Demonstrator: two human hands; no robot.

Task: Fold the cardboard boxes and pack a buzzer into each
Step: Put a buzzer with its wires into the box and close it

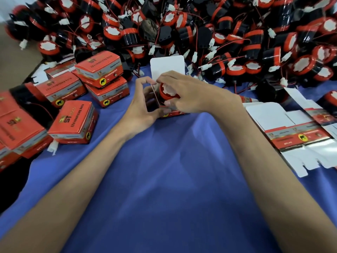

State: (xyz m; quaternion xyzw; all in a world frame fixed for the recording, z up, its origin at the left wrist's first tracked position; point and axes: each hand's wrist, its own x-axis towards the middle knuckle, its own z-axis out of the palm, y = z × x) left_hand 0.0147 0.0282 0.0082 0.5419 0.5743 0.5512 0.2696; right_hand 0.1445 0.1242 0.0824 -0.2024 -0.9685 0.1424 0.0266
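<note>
Centre of the table, a little toward the far side: one red-and-black buzzer (168, 92), white-labelled face up, partly down inside an open box (175, 112) and not yet fully seated, judging by the red rim proud of the walls. Pinched from above by the right hand (186, 94), fingers curled over the far rim and thumb on the near side, probably to steer it straight down rather than drop it askew. Braced from the left by the left hand (144, 108), fingers hooked round the far-left corner and thumb against the near front wall, seemingly to keep the mouth square and stop the light card sliding on the blue cloth (164, 170). Hands close together, both clamped: one on the buzzer, the other on the box. White lid flap (167, 68) upright behind, out of the way of the opening, not yet tucked in. To the left, closed boxes (73, 123), some stacked, within easy reach for setting down finished ones. To the right, flat box blanks (291, 132), printed and white sides showing, ready for the next fold. Across the whole far side, a heap of loose buzzers (200, 24) with red wires and white plugs, just beyond the box, hence only a short reach for each new one. Wire and plug of the held buzzer hidden; impossible to tell where.
</note>
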